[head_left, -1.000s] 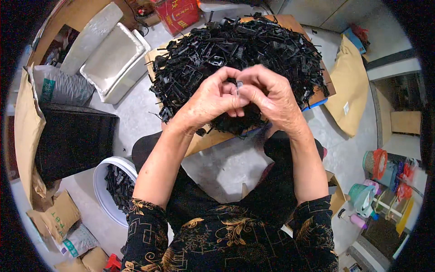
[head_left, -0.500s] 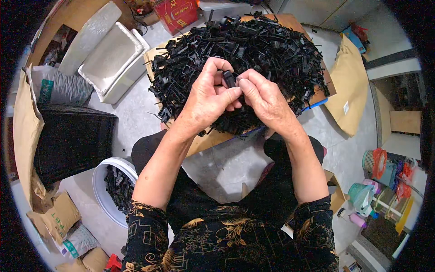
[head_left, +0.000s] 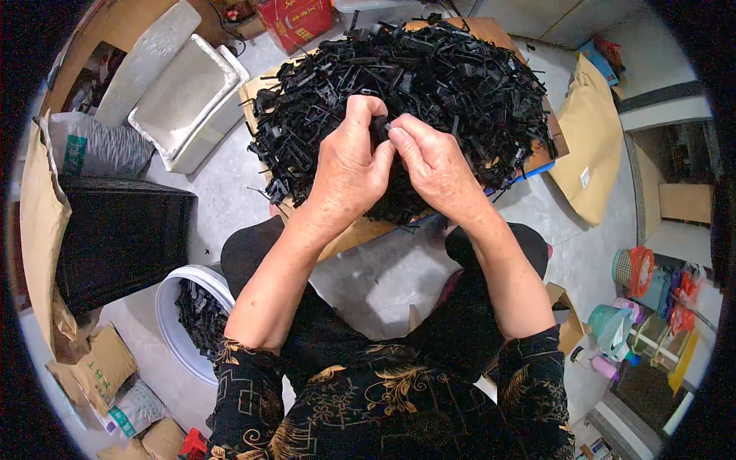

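Black part (head_left: 380,130): mostly hidden between the hands, over the near side of the black pile (head_left: 468,84).
Foam box (head_left: 169,107): white, left of the pile.
Bucket (head_left: 184,349): white, nearer and left of the pile, holding black pieces (head_left: 201,318).
Left hand (head_left: 349,165): over the pile's near side, fingers curled, clamped on the part.
Right hand (head_left: 437,165): over the pile, thumb and forefinger pinched on the part's tip.
Paper sack (head_left: 590,138): tan, right of the pile.
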The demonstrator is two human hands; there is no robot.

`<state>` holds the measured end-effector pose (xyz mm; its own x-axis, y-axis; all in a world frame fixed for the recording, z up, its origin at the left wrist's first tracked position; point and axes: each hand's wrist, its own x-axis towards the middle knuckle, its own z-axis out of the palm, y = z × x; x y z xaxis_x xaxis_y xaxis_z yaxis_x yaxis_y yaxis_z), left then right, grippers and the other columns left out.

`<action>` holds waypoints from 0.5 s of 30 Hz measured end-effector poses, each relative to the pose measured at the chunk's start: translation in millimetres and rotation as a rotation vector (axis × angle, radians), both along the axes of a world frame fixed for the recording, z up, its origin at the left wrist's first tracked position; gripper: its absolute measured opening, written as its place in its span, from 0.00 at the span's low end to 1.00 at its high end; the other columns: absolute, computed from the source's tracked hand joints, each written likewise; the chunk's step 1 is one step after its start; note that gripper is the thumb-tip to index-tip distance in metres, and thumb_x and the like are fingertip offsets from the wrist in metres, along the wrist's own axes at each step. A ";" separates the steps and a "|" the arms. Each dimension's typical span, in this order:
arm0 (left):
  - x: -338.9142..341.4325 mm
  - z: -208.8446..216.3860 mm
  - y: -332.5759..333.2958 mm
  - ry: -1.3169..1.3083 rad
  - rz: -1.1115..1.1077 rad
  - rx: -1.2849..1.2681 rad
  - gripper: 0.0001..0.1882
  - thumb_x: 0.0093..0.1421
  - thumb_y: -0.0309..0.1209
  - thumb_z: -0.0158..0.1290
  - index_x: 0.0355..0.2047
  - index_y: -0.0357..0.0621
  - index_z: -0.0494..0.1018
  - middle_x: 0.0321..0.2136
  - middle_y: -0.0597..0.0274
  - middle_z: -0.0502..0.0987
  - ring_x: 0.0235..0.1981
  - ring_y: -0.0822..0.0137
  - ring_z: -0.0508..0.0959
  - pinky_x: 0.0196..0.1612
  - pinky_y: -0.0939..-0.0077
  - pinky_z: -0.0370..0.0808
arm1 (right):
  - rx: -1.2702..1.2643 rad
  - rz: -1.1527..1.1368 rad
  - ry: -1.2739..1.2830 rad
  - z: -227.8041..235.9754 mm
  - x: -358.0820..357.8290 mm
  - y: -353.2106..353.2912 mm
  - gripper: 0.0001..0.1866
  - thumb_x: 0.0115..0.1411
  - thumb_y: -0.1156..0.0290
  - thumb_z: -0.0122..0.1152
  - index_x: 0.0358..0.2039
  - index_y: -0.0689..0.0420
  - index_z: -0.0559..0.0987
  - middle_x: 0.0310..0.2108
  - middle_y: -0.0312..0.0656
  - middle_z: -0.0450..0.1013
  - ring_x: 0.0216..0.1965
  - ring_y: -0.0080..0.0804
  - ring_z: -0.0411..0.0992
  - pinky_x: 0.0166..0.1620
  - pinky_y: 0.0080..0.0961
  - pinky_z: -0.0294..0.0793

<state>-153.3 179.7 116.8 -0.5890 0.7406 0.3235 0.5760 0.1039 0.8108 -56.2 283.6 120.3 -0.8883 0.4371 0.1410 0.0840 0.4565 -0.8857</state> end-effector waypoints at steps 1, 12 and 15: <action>0.0 0.2 0.2 0.001 -0.003 -0.001 0.17 0.50 0.19 0.52 0.39 0.41 0.60 0.25 0.48 0.71 0.26 0.53 0.76 0.28 0.66 0.71 | -0.001 -0.003 0.001 -1.0 -2.2 -0.3 0.10 0.64 0.69 0.45 0.30 0.63 0.69 0.18 0.41 0.62 0.21 0.25 0.59 0.27 0.25 0.63; -3.4 15.5 -5.9 -0.424 -0.077 0.267 0.17 0.55 0.21 0.51 0.44 0.44 0.61 0.27 0.62 0.71 0.23 0.75 0.73 0.25 0.82 0.69 | -0.080 -0.033 0.242 -7.1 -6.7 2.7 0.15 0.65 0.63 0.46 0.43 0.62 0.68 0.28 0.35 0.69 0.20 0.21 0.64 0.24 0.17 0.65; -17.6 15.2 -12.6 -0.974 -0.316 0.461 0.16 0.59 0.25 0.48 0.47 0.44 0.59 0.32 0.56 0.74 0.24 0.71 0.74 0.26 0.83 0.71 | -0.457 0.014 0.072 0.4 5.5 5.0 0.15 0.65 0.63 0.46 0.45 0.61 0.68 0.28 0.36 0.69 0.16 0.16 0.62 0.20 0.12 0.62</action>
<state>-171.0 167.1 132.0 -0.5473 0.8298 0.1093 -0.3771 -0.3610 0.8529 -50.8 288.6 120.7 -0.8896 0.4568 -0.0020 0.0119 0.0189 -0.9997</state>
